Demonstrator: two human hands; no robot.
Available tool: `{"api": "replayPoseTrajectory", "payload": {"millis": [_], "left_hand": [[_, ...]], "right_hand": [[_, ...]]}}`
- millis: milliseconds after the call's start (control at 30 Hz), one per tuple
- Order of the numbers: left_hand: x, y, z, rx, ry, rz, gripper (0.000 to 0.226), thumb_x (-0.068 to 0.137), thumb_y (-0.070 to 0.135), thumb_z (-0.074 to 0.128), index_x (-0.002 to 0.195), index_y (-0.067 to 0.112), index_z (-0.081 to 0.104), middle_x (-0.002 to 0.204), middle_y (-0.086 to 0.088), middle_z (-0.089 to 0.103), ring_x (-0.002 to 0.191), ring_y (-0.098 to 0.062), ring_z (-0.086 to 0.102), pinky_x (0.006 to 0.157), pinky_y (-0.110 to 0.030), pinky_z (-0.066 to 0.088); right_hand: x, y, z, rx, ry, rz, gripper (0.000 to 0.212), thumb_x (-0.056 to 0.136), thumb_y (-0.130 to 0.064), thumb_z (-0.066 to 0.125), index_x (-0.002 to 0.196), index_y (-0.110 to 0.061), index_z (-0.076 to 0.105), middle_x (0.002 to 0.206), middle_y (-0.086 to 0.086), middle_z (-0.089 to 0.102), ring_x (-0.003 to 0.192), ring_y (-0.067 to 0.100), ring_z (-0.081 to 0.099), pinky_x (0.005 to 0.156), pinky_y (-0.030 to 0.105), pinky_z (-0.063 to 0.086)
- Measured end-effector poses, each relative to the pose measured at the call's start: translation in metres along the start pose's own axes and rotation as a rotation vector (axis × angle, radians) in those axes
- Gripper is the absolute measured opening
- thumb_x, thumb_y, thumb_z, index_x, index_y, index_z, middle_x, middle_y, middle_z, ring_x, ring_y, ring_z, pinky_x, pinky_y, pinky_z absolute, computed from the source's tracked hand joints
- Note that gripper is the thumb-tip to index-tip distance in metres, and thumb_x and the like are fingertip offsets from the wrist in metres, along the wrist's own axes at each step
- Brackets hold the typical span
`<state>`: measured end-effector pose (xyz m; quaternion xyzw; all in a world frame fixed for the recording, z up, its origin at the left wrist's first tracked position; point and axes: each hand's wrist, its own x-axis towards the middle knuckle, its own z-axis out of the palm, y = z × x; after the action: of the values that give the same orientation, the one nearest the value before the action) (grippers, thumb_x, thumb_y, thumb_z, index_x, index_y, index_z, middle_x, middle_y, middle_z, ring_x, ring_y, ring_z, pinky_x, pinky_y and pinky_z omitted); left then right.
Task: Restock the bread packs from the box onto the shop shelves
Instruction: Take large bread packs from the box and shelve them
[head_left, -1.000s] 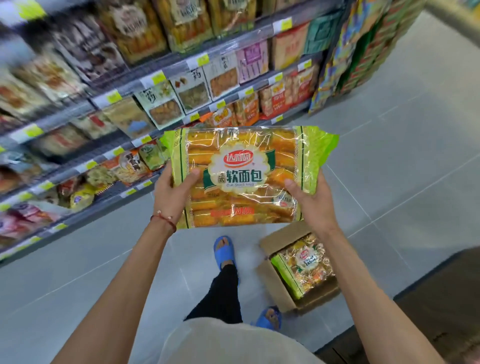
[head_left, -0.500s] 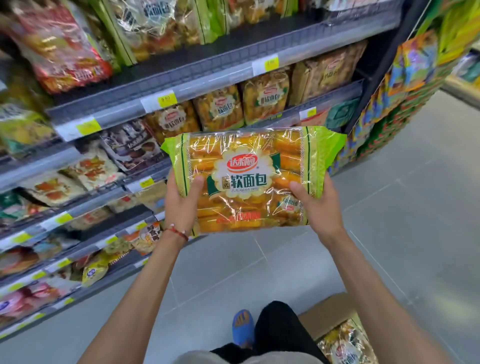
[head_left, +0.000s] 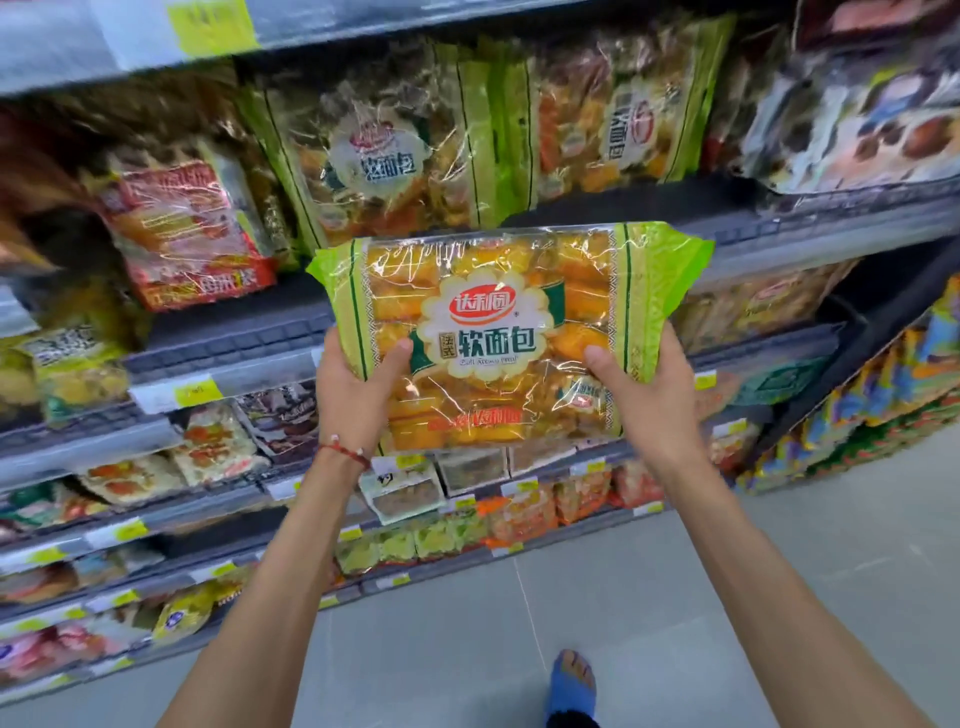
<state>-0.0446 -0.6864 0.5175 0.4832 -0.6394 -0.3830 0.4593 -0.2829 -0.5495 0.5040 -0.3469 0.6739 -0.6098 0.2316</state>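
A large bread pack with green ends and a clear front is held up in front of the shelves. My left hand grips its lower left side, thumb over the front. My right hand grips its lower right side the same way. Just above and behind it, matching green bread packs stand upright on an upper shelf. The box is out of view.
Red-labelled packs stand left of the green ones. Lower shelves hold several smaller snack packs with yellow price tags. A side rack of colourful packets stands at the right. Grey floor tiles and a foot in a blue sandal lie below.
Both hands have lifted the bread pack up from the box to the level of the upper shelf. The view has tilted upward and the box has dropped out of sight.
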Motion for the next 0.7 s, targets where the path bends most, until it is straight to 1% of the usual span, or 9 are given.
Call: {"api": "replayPoseTrajectory", "payload": {"millis": [67,100,233,333,433,467,567,600,700], "left_hand": [[0.022,0.012,0.003,-0.021,0.068,0.000,0.049,0.088,0.026,0.072,0.132,0.017,0.051,0.104,0.021,0.063,0.084,0.019,0.060,0.072,-0.002,0.047],[0.034,0.016,0.004,-0.020,0.097,0.005,0.047,0.089,0.022,0.071,0.131,0.015,0.051,0.103,0.019,0.063,0.081,0.020,0.060,0.069,-0.001,0.046],[0.078,0.034,0.001,-0.015,0.190,0.035,0.045,0.088,0.025,0.071,0.129,0.020,0.051,0.106,0.020,0.061,0.086,0.021,0.058,0.074,0.001,0.047],[0.107,0.043,-0.002,0.027,0.221,0.055,0.053,0.088,0.033,0.071,0.135,0.025,0.046,0.116,0.021,0.056,0.099,0.019,0.054,0.080,0.005,0.038],[0.135,0.042,-0.006,0.056,0.242,0.033,0.079,0.084,0.045,0.072,0.146,0.009,0.039,0.141,0.000,0.051,0.128,-0.014,0.049,0.107,-0.025,0.042],[0.145,0.041,-0.008,0.066,0.242,0.012,0.083,0.082,0.045,0.074,0.146,0.006,0.038,0.142,-0.007,0.050,0.131,-0.020,0.048,0.109,-0.034,0.042],[0.173,0.032,-0.012,0.084,0.207,0.002,0.068,0.078,0.023,0.081,0.132,-0.006,0.051,0.116,-0.021,0.065,0.112,-0.032,0.062,0.085,-0.037,0.054],[0.181,0.027,-0.012,0.090,0.195,-0.019,0.067,0.076,0.017,0.082,0.130,-0.008,0.051,0.113,-0.023,0.066,0.110,-0.035,0.063,0.082,-0.039,0.054],[0.199,0.004,-0.012,0.005,0.154,-0.064,0.083,0.070,0.012,0.087,0.141,0.005,0.044,0.129,-0.003,0.059,0.121,-0.019,0.055,0.104,-0.029,0.044]], "right_hand": [[0.034,-0.017,0.010,0.006,-0.025,-0.062,0.082,0.083,-0.062,0.076,0.152,-0.028,0.047,0.147,-0.011,0.058,0.139,0.010,0.051,0.119,0.041,0.040],[0.050,-0.024,0.014,0.017,-0.043,-0.086,0.088,0.080,-0.067,0.076,0.153,-0.028,0.045,0.149,-0.010,0.057,0.141,0.013,0.050,0.119,0.045,0.040],[0.104,-0.052,0.036,0.022,-0.094,-0.160,0.064,0.092,-0.042,0.075,0.149,-0.029,0.050,0.140,-0.018,0.062,0.131,0.000,0.055,0.112,0.025,0.042],[0.138,-0.068,0.055,0.014,-0.097,-0.191,0.058,0.093,-0.039,0.075,0.146,-0.029,0.053,0.135,-0.017,0.066,0.127,0.003,0.059,0.114,0.035,0.045],[0.169,-0.071,0.077,0.011,-0.106,-0.190,0.070,0.089,-0.049,0.076,0.150,-0.027,0.049,0.143,-0.015,0.061,0.135,0.005,0.053,0.119,0.035,0.039],[0.177,-0.071,0.085,0.013,-0.105,-0.172,0.076,0.086,-0.056,0.076,0.149,-0.024,0.049,0.145,-0.010,0.060,0.137,0.009,0.053,0.119,0.040,0.039],[0.203,-0.067,0.109,0.048,-0.114,-0.141,0.068,0.082,-0.057,0.079,0.134,-0.017,0.062,0.125,0.000,0.072,0.119,0.019,0.067,0.108,0.051,0.050],[0.212,-0.063,0.117,0.053,-0.119,-0.139,0.077,0.078,-0.062,0.080,0.136,-0.016,0.061,0.127,0.001,0.072,0.121,0.021,0.067,0.109,0.051,0.049],[0.232,-0.045,0.139,0.041,-0.171,-0.144,0.110,0.066,-0.077,0.079,0.154,-0.019,0.044,0.151,0.003,0.057,0.142,0.024,0.050,0.120,0.050,0.038]]}}
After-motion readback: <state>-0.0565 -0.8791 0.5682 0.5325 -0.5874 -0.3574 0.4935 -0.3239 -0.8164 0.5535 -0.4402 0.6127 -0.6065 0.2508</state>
